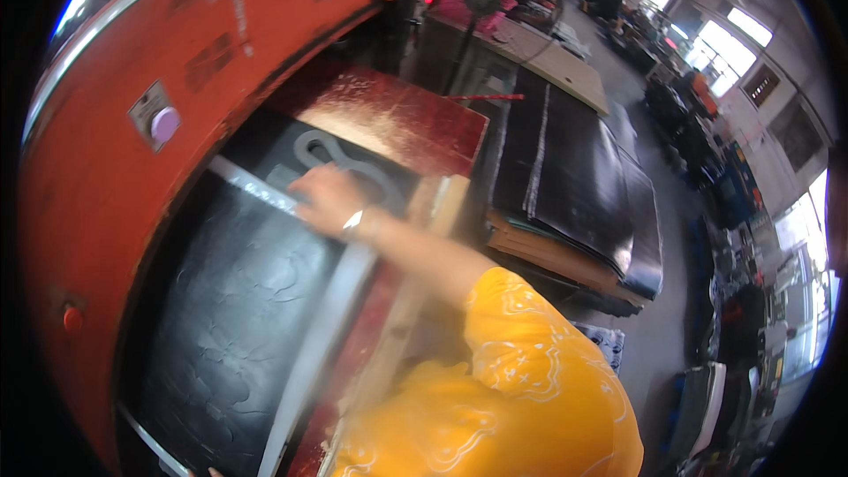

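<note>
My right hand (329, 200) reaches over the far part of a black sheet (238, 300) on the press bed. Its fingers look bent and pressed together, slightly blurred; whatever they hold is hidden. Close beyond the hand lies a grey curved loop (375, 172), perhaps a cutting die. A whitish band (256, 189) crosses the sheet near my fingers, and a pale strip (314, 349) runs along its right side. Faint curved outlines mark the sheet's surface. Only a fingertip of my left hand (215, 473) shows at the lower edge; the rest is out of view.
An orange press body (115, 168) with a pale purple button (164, 124) and a red button (72, 318) stands left, over the bed. Worn red board (397, 119) and a wooden rail (393, 336) border the bed. To the right lies a stack of black sheets (574, 177).
</note>
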